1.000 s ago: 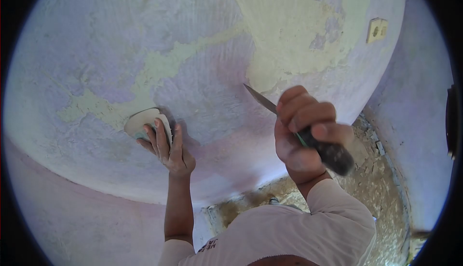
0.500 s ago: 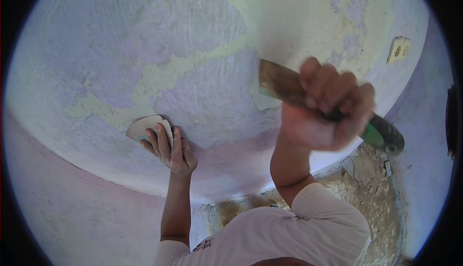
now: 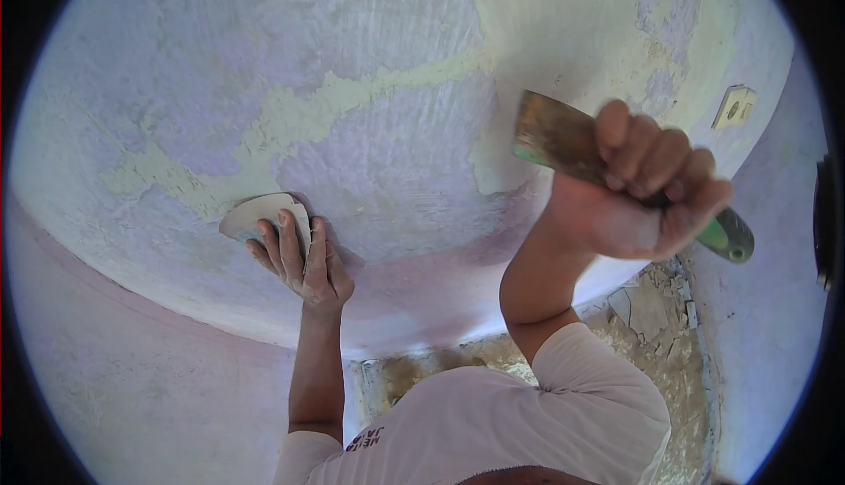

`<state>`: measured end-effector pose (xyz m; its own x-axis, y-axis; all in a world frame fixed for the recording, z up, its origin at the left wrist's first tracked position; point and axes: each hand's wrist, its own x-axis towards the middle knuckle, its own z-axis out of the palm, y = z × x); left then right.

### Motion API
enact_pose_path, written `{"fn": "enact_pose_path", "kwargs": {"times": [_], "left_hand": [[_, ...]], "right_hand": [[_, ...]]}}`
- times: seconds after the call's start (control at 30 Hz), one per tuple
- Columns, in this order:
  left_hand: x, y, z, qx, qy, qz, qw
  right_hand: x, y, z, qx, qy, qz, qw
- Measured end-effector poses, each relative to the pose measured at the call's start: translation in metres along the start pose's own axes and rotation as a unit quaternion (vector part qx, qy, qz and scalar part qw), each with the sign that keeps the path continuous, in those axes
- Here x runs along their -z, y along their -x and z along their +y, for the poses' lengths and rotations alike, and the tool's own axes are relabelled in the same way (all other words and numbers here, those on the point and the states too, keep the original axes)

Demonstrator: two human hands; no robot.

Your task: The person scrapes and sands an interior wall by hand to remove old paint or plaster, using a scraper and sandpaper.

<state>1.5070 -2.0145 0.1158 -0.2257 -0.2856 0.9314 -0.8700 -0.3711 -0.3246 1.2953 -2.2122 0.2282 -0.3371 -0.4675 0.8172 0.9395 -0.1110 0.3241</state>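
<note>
- Nearest to me, my pale shirt (image 3: pixel 493 423) fills the bottom edge of the view, with both bare forearms rising out of its short sleeves toward the wall.
- My right hand (image 3: pixel 638 194) is raised with the elbow bent, its fingers clenched around one scraper (image 3: pixel 616 172). The green and black handle sticks out low right of the fist; the rusty flat blade points up and left, its broad face toward me, with its tip at the wall (image 3: pixel 378 133). I cannot tell whether the edge actually touches.
- My left hand (image 3: pixel 304 260) is stretched straight up on a long arm, fingers spread flat and pressing one pale, rounded pad (image 3: pixel 255 216) against the wall's lower left part. I cannot tell what the pad is made of.
- Between the two hands lies bare lilac paint, well apart from either tool.
- The wall carries yellowish bare patches, one long streak running from the pad up to the right.
- Farthest off, one socket plate (image 3: pixel 735 106) sits near the wall's right edge, and rubble-strewn floor (image 3: pixel 656 318) shows below it.
</note>
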Motion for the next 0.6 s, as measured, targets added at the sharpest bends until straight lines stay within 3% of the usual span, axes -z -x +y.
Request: {"fn": "enact_pose_path", "kwargs": {"times": [0.1, 0.13, 0.23, 0.37, 0.4, 0.43, 0.5, 0.6], "left_hand": [[-0.002, -0.002, 0.0, 0.002, 0.001, 0.005, 1.0], [-0.001, -0.002, 0.0, 0.003, 0.0, 0.004, 1.0], [0.0, -0.003, 0.0, 0.0, 0.006, 0.008, 1.0], [0.0, -0.002, -0.001, 0.001, 0.003, 0.005, 1.0], [0.001, -0.003, 0.0, 0.004, 0.004, 0.001, 1.0], [0.003, -0.002, 0.001, 0.009, 0.006, -0.005, 1.0], [0.004, 0.001, 0.001, 0.012, 0.015, -0.005, 1.0], [0.002, 0.001, -0.002, 0.006, 0.015, 0.001, 1.0]], "right_hand": [[0.0, 0.003, 0.005, 0.032, -0.023, -0.014, 0.999], [-0.003, 0.005, 0.019, 0.003, 0.074, 0.023, 0.997], [0.0, 0.005, 0.015, -0.001, 0.077, 0.038, 0.996], [-0.005, 0.004, 0.004, 0.038, -0.042, 0.019, 0.998], [0.0, 0.008, 0.016, 0.032, 0.045, 0.011, 0.998], [-0.011, 0.014, 0.036, 0.004, 0.01, 0.094, 0.996], [-0.011, 0.012, 0.036, -0.074, 0.025, 0.048, 0.996], [-0.008, 0.01, 0.02, 0.046, 0.019, -0.002, 0.999]]}}
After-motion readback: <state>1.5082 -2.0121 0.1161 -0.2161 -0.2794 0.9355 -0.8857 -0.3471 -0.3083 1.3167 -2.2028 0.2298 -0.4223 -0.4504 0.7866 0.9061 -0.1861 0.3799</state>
